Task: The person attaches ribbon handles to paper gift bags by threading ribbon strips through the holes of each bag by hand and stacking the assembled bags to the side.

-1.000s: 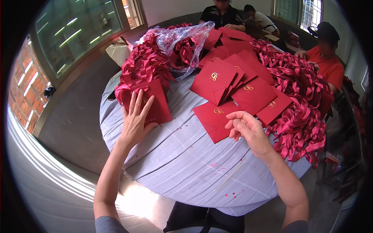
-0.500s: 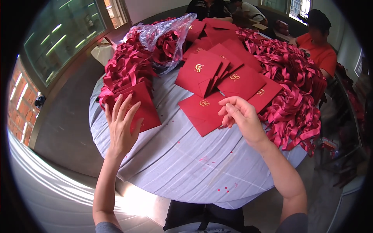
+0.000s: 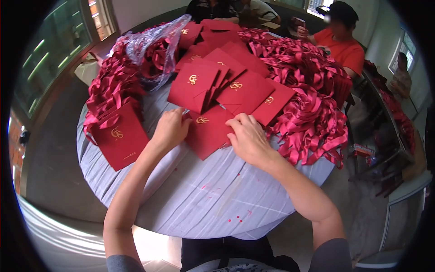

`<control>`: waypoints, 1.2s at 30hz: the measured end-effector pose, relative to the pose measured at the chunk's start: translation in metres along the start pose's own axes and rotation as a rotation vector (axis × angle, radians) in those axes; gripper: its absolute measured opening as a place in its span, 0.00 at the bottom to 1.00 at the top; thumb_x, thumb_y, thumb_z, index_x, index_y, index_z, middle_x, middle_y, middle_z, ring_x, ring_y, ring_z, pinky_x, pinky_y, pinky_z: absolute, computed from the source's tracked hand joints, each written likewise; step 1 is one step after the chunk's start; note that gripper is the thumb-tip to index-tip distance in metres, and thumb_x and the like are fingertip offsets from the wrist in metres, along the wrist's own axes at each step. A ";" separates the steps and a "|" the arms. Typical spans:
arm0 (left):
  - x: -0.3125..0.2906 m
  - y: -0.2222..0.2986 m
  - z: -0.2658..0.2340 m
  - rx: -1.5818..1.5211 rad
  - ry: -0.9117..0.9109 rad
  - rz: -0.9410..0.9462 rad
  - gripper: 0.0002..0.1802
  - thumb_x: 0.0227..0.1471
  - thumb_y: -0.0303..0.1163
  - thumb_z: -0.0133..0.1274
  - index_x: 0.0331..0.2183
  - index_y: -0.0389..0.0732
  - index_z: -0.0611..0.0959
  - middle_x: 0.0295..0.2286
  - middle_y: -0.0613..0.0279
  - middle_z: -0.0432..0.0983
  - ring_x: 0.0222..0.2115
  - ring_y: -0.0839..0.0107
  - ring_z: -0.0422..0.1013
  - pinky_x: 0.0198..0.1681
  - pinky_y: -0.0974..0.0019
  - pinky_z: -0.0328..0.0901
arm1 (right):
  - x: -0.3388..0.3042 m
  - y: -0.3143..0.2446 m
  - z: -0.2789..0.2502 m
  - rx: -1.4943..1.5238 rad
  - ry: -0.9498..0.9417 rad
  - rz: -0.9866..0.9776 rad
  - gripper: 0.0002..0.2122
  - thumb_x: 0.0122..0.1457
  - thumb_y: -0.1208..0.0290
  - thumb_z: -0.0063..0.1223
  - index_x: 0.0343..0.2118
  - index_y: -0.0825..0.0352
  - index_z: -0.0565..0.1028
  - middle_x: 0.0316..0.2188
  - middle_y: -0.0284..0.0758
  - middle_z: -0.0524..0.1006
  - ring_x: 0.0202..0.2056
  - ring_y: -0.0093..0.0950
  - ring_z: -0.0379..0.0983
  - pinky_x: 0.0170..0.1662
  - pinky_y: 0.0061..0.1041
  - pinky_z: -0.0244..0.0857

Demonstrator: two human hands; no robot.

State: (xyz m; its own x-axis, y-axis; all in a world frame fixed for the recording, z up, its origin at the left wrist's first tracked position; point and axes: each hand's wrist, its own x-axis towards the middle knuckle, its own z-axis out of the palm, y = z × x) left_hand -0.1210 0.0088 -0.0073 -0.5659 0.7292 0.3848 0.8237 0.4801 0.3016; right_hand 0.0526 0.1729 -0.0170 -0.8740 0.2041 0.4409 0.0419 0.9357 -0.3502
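A flat, folded red paper bag (image 3: 206,136) with a gold emblem lies in front of me on the cloth-covered round table. At its left edge, my left hand (image 3: 171,130) is closed, fingers bent and thumb against the paper. My right hand (image 3: 249,139) grips the bag's right edge with curled fingers; its fingertips are partly hidden. Just beyond, several more flat red bags (image 3: 192,84) lie overlapped in a loose pile. Left of my left hand, another red bag (image 3: 120,140) rests near the table edge, against a heap of ribbons.
Dark pink ribbons (image 3: 115,86) are heaped at the left, partly under clear plastic wrap (image 3: 158,45). A larger ribbon heap (image 3: 308,113) fills the right side. Red scraps (image 3: 235,219) dot the grey tablecloth (image 3: 190,199). A person in an orange-red shirt (image 3: 342,50) sits at the far right; others sit beyond.
My left hand has left the bag at the left and moved right to the middle bag. My right hand has come down onto that bag's right edge. The view has shifted right.
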 end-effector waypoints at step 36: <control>-0.031 0.087 -0.111 -0.423 0.053 -0.007 0.05 0.43 0.24 0.59 0.27 0.37 0.81 0.22 0.59 0.72 0.28 0.68 0.65 0.34 0.67 0.61 | 0.015 -0.023 -0.039 0.710 0.415 -0.104 0.20 0.63 0.68 0.44 0.56 0.71 0.60 0.40 0.44 0.70 0.42 0.35 0.68 0.48 0.31 0.62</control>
State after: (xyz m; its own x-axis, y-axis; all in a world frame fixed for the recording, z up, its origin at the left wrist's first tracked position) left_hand -0.0355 -0.0264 0.1039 -0.5814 0.6952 0.4227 0.7392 0.2343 0.6314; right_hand 0.0572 0.1653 0.0303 -0.6010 0.3461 0.7204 -0.4666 0.5799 -0.6679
